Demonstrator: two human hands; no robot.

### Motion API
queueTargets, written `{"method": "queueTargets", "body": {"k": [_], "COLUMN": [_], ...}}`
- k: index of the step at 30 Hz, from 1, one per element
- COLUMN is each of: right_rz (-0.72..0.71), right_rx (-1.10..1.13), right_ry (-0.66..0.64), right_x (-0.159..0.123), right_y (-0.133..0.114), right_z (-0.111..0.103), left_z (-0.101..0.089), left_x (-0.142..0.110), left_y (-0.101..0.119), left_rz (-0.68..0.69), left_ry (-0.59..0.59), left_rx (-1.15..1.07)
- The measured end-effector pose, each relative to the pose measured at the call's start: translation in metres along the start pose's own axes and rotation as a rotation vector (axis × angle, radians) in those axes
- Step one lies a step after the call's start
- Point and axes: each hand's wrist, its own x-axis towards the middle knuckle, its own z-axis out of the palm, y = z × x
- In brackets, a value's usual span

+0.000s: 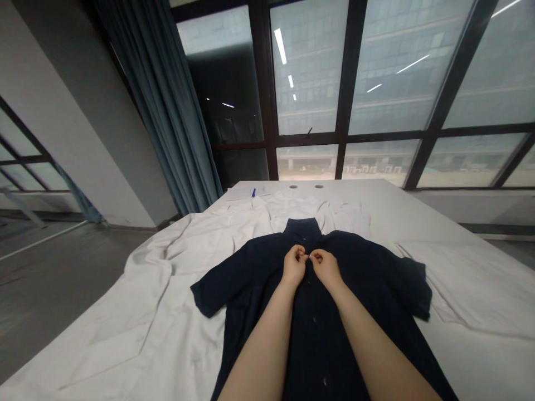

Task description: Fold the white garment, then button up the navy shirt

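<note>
A dark navy short-sleeved shirt lies spread face up on the table, its collar pointing away from me. Small buttons run down the front placket. Just below the collar, my left hand pinches the shirt front at the placket. Close against it, my right hand pinches the same spot from the other side. The fingertips of both hands nearly meet there. Whatever button or cloth edge sits between them is too small to make out.
White cloth lies rumpled under and left of the shirt. Another folded white cloth is at the right. On the white table's far end are papers, a blue pen and two round holes. Windows and a blue curtain stand behind.
</note>
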Motion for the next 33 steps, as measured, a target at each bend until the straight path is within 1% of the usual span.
{"method": "queueTargets", "body": {"k": [3,5,7,10,12,15,17,18,19,20,21,23,24,25,26,28,30,33], "right_rz": [0.033,0.037,0.046,0.061,0.069,0.083,0.094,0.097,0.098,0.097,0.096,0.104,0.109,0.110,0.103,0.071,0.051,0.066], "right_rx": [0.052,0.061,0.064,0.056,0.042,0.003,-0.026,-0.036,-0.050,-0.073,-0.111,-0.217,-0.272,-0.320,-0.355,-0.406,-0.431,-0.412], "right_ry": [-0.014,-0.029,-0.040,-0.051,-0.054,-0.023,0.013,0.033,0.035,0.009,-0.047,-0.231,-0.328,-0.402,-0.437,-0.424,-0.361,-0.274], "right_x": [0.004,0.006,0.007,0.008,0.006,0.004,0.003,0.003,0.003,0.002,0.000,-0.007,-0.012,-0.019,-0.027,-0.041,-0.051,-0.059], "right_y": [0.003,0.005,0.008,0.011,0.011,0.008,0.003,0.000,-0.003,-0.007,-0.011,-0.019,-0.023,-0.026,-0.028,-0.029,-0.029,-0.028], "right_z": [0.000,0.001,0.002,0.005,0.008,0.009,0.003,-0.002,-0.008,-0.015,-0.021,-0.032,-0.035,-0.037,-0.037,-0.035,-0.032,-0.029], "left_z": [0.001,0.001,0.002,0.002,0.002,-0.004,-0.012,-0.017,-0.023,-0.029,-0.034,-0.040,-0.040,-0.040,-0.038,-0.033,-0.027,-0.021], "left_x": [0.002,0.003,0.002,-0.001,-0.003,-0.004,-0.003,-0.003,-0.003,-0.004,-0.007,-0.016,-0.022,-0.030,-0.038,-0.054,-0.066,-0.075], "left_y": [-0.001,-0.002,-0.002,-0.002,0.000,0.005,0.012,0.016,0.021,0.026,0.031,0.038,0.040,0.042,0.043,0.043,0.042,0.040], "left_rz": [0.001,-0.013,-0.008,0.038,0.078,0.107,0.097,0.084,0.053,0.006,-0.048,-0.143,-0.167,-0.172,-0.163,-0.138,-0.129,-0.167], "left_ry": [-0.029,-0.045,-0.045,-0.017,0.031,0.162,0.236,0.239,0.200,0.124,0.024,-0.180,-0.254,-0.299,-0.313,-0.296,-0.233,-0.117], "left_rx": [-0.076,-0.081,-0.044,0.084,0.194,0.341,0.419,0.461,0.517,0.577,0.634,0.709,0.721,0.721,0.718,0.740,0.771,0.744]}}
